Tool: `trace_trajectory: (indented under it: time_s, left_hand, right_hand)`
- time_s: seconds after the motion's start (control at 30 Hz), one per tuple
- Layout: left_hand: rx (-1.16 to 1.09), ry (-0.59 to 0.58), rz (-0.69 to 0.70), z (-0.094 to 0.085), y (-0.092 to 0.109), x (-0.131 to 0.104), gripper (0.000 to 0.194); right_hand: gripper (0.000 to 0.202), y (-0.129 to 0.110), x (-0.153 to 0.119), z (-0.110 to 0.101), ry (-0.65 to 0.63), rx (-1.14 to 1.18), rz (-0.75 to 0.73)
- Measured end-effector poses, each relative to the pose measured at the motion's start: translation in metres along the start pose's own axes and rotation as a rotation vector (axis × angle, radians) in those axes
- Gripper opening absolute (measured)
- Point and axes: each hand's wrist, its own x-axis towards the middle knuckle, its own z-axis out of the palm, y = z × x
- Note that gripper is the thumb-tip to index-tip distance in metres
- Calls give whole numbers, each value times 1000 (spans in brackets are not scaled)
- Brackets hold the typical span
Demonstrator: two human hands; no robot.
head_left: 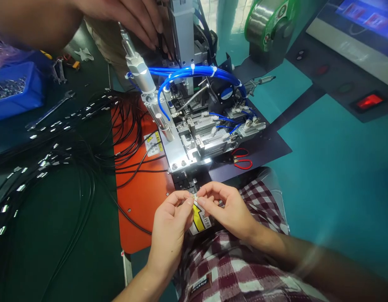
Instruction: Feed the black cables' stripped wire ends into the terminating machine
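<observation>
Both of my hands meet at the near end of a metal machine (pixel 209 134), above a white label with a yellow arrow (pixel 198 220). My left hand (pixel 173 220) is closed, its thumb and index finger pinching a tiny pale piece (pixel 195 196). From the right, my right hand (pixel 228 207) pinches at the same piece with thumb and index finger. The fingertips cover most of it, so its shape cannot be made out. Just beyond my hands lies the dark front track (pixel 186 180) of the machine.
Black cables with metal ends (pixel 77 147) spread over the left table and orange plate (pixel 143 209). Red-handled scissors (pixel 242 162) lie right of the machine. Another person's hand (pixel 134 19) reaches in behind it. A solder spool (pixel 269 23) and control box (pixel 348 63) stand at right.
</observation>
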Motion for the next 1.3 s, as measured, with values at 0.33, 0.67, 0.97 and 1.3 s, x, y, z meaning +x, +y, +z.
trace_trajectory:
  time_s: [0.33, 0.67, 0.97, 1.3]
  left_hand:
    - [60, 11, 29, 1, 3, -2, 21]
    - [146, -101, 222, -3, 7, 6, 10]
    - [158, -36, 48, -1, 10, 7, 24]
    - [916, -18, 682, -21, 11, 22, 8]
  right_hand:
    - [7, 2, 0, -2, 81, -253, -276]
    - [28, -5, 12, -12, -223, 222, 170]
    - [16, -3, 4, -10, -123, 56, 50]
    - [17, 0, 42, -23, -133, -7, 93]
